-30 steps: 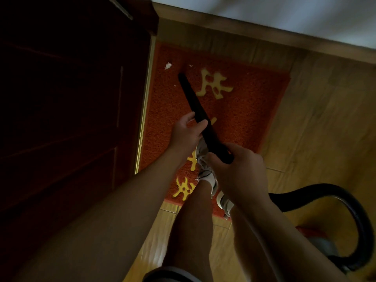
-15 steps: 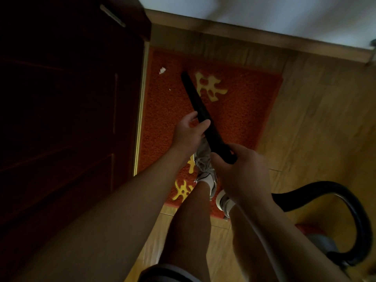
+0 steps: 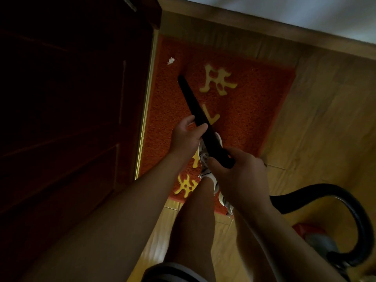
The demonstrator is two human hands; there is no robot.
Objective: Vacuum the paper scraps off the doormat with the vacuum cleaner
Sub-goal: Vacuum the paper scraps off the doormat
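Observation:
A red doormat (image 3: 244,123) with yellow characters lies on the wooden floor beside a dark door. One white paper scrap (image 3: 171,60) sits near the mat's far left corner. The black vacuum nozzle tube (image 3: 195,106) slants across the mat, its tip a short way below and right of the scrap. My left hand (image 3: 186,137) grips the tube at its middle. My right hand (image 3: 242,174) grips the tube's rear end, where the black hose (image 3: 329,192) begins.
The dark wooden door (image 3: 71,119) with a brass threshold strip (image 3: 145,110) borders the mat's left side. A wooden baseboard (image 3: 264,27) and white wall run along the top. The red and grey vacuum body (image 3: 317,239) stands at lower right. My feet in white sneakers (image 3: 207,159) stand on the mat.
The nozzle tip has pulled back toward me, down the mat and away from the scrap. The smaller specks near the tip are no longer visible. Both hands keep their grip.

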